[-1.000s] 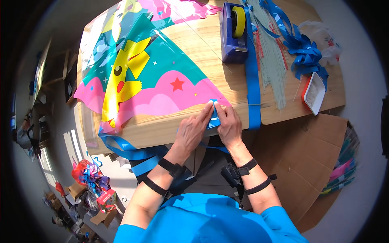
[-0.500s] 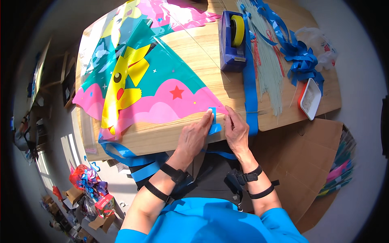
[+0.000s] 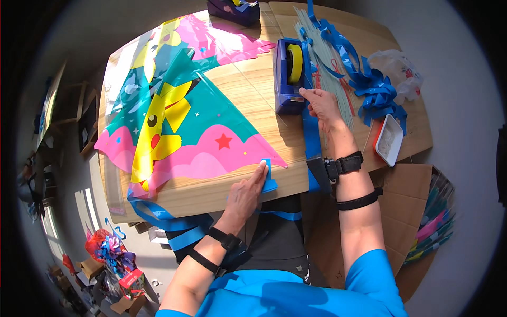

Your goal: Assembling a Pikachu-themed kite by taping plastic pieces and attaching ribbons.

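A kite sheet [image 3: 208,138] in teal and pink, with a yellow cartoon figure, lies flat on the wooden table. Near its right corner, my left hand [image 3: 244,194] presses a folded strip of blue ribbon [image 3: 270,185] against the kite's lower edge with outstretched fingertips. My right hand [image 3: 323,107] is at the front of a dark blue tape dispenser [image 3: 289,103], right of the kite. Its thumb and forefinger are pinched at the cutting edge, on the end of the tape. The roll on the dispenser [image 3: 294,63] has a yellow core.
Another kite sheet [image 3: 211,39] and a second dispenser [image 3: 234,11] are farther back. Thin pale rods [image 3: 338,90], a bunch of blue ribbon [image 3: 377,90], a plastic bag [image 3: 398,74] and a red-and-white tray [image 3: 390,140] are to the right. A cardboard box [image 3: 393,211] stands below.
My right hand has left the kite's corner and reached up to the tape dispenser. My left hand keeps pressing the blue ribbon. The whole view has shifted slightly.
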A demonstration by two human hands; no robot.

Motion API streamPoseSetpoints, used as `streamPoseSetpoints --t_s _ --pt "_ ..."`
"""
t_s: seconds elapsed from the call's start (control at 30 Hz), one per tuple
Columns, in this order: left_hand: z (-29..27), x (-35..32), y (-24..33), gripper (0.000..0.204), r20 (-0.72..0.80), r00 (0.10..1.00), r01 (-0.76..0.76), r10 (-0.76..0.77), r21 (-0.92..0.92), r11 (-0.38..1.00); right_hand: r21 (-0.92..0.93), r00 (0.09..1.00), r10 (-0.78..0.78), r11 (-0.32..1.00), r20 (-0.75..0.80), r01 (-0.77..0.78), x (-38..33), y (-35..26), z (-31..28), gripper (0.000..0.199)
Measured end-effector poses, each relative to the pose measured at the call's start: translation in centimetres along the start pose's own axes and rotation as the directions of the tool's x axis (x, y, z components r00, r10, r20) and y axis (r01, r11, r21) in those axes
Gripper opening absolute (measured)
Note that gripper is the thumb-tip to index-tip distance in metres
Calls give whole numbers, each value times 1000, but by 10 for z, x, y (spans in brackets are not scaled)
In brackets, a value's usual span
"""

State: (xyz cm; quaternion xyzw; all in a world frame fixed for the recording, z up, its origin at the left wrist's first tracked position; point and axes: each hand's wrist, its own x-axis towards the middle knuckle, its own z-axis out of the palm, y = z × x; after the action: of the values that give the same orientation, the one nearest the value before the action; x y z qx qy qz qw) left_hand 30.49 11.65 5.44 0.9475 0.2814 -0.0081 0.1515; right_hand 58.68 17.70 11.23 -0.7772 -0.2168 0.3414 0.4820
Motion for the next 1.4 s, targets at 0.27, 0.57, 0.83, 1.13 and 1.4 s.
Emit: streamPoseSetpoints --t_s 0.27,0.57,0.83,1.13,1.4 --pt "2 -3 -2 72 -8 1000 11 -11 -11 1000 283 995 94 955 16 -95 -10 4 10 16" --pt "5 -3 -2 72 -14 999 30 -31 -69 997 503 979 173 840 106 -203 -30 16 -2 13" --pt "-1 -1 -1 73 39 999 36 -34 -59 998 510 960 246 813 134 -280 -53 45 7 13" --pt "-4 -1 1 70 42 998 41 -39 -67 997 458 971 176 858 162 -232 -55 53 2 12" --pt "-1 -4 -2 68 10 999 37 -36 -85 996 599 859 281 624 428 -502 -82 47 -19 20"
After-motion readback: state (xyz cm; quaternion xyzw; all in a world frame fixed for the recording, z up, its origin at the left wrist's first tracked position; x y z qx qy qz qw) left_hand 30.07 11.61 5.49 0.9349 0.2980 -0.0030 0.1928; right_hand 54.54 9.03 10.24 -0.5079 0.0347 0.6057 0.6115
